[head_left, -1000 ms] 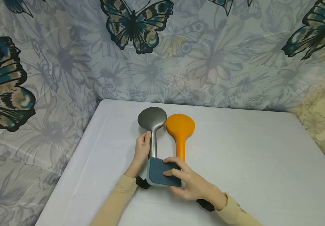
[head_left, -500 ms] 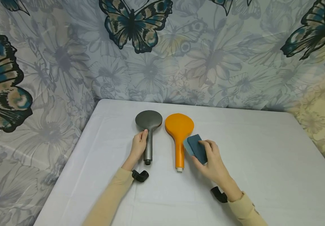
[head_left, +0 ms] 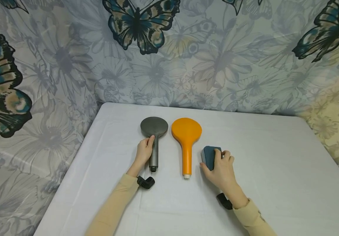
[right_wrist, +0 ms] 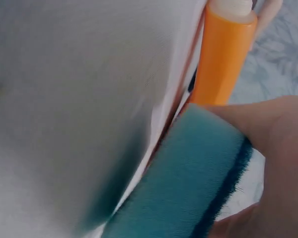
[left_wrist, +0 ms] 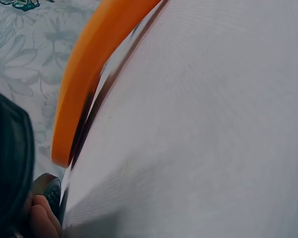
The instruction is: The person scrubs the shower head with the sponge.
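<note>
My left hand (head_left: 144,152) grips the neck of a grey hand shower head (head_left: 154,126), which lies on the table with its handle towards me. In the left wrist view its round head (left_wrist: 52,191) shows past the fingertips (left_wrist: 42,218). Beside it, a small gap apart, lies an orange hand shower head (head_left: 187,131) with a white threaded end; neither hand touches it. To its right, my right hand (head_left: 223,170) pinches a blue sponge (head_left: 212,157) between thumb and fingers. The right wrist view shows the sponge's light foam (right_wrist: 184,168) and darker scouring layer, tilted near the table.
Both shower heads and hands are on or over a white-covered table (head_left: 275,170). A patterned butterfly cloth (head_left: 216,65) hangs behind and to the sides. Black wrist cameras (head_left: 146,183) sit below each wrist, close to the tabletop.
The sponge has moved from over the two handles to the right of the orange shower head, then turned and dropped lower. The grey shower head has shifted slightly left, away from the orange one.
</note>
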Demonstrator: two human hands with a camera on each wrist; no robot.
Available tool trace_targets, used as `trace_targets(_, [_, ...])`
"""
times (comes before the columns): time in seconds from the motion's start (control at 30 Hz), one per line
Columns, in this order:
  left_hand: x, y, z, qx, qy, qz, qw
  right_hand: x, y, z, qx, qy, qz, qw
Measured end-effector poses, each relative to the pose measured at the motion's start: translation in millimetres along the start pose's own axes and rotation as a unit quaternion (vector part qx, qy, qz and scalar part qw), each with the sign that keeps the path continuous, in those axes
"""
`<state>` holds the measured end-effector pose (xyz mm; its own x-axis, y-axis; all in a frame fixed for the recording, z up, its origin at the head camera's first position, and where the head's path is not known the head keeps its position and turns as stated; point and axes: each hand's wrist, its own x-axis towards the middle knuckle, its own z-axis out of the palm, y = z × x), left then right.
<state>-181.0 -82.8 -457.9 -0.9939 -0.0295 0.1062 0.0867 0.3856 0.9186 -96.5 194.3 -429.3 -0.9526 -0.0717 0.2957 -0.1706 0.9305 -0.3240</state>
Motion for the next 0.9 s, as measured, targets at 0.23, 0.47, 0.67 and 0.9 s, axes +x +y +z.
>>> trace_targets(0.23, [-3.8,5.6,-2.6,0.025,-0.011,0.005,0.9996,-1,-1,2,-0.040,-0.001,-0.023,0.999])
trace_targets(0.47, [-10.2,12.1,-8.1,0.053,-0.042,0.010,0.9977,-2,-2,0,-0.046,-0.025,-0.016,0.999])
trace_targets(0.67, [-20.4,19.6,-14.1,0.050,-0.075,0.012,0.9959,-3,-4,-4,-0.042,-0.043,-0.010,0.998])
trace_targets(0.9, [-31.0,31.4,-17.4,0.062,-0.097,0.030,0.9929,-1,-3,-12,-0.064,-0.013,-0.017,0.998])
